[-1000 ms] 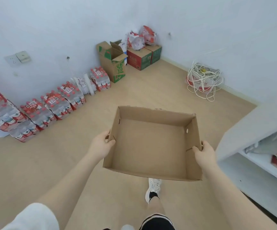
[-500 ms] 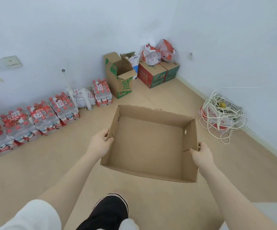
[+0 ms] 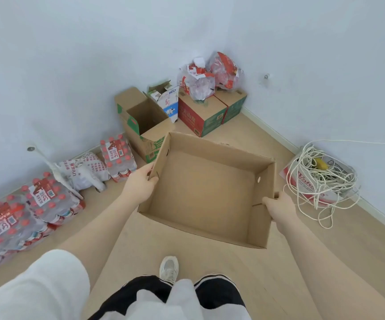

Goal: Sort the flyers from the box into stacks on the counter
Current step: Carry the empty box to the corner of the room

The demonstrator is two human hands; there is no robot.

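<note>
Pale wooden floor runs into a white corner, and I see clutter along both walls. Packs of red-capped bottles line the left wall, with an open carton and a red and green carton beyond them; two plastic bags sit on top of the cartons. A tangle of white cord lies by the right wall.

I hold the cardboard box up in front of me, above the floor. It is open-topped, and only its bare brown bottom shows inside. My left hand grips the left wall, thumb hooked over the rim. My right hand grips the right wall near its front corner, fingers curled around the outside. One pale shoe shows below, on the floor.
</note>
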